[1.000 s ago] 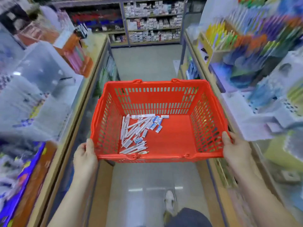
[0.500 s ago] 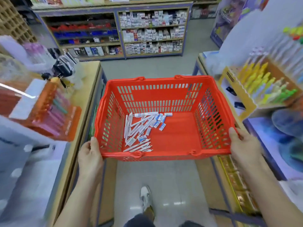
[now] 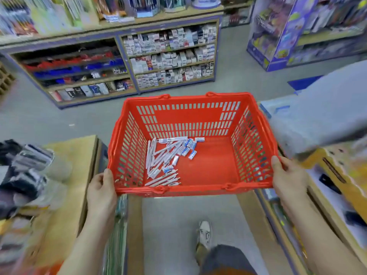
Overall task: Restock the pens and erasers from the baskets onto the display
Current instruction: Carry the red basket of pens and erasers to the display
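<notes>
I carry a red plastic basket (image 3: pixel 190 118) level in front of me, over the aisle floor. My left hand (image 3: pixel 102 187) grips its near left corner, thumb on the rim. At the near right corner my right hand (image 3: pixel 287 175) grips the rim the same way. Inside, on the left half of the bottom, lie several white pens (image 3: pixel 161 155) in a loose heap and several small blue-and-white erasers (image 3: pixel 188 148). The right half of the basket's bottom is bare.
Wooden counters flank the narrow aisle: one on the left (image 3: pixel 75 161) with blurred stock, one on the right (image 3: pixel 335 175) with a yellow display. A shelf unit (image 3: pixel 139 62) of boxed goods stands across the floor ahead. My shoe (image 3: pixel 204 235) is on the grey floor.
I have walked forward along the aisle with the basket; the side displays have slid back past me and the far shelf unit is nearer. Both hands keep the same grip.
</notes>
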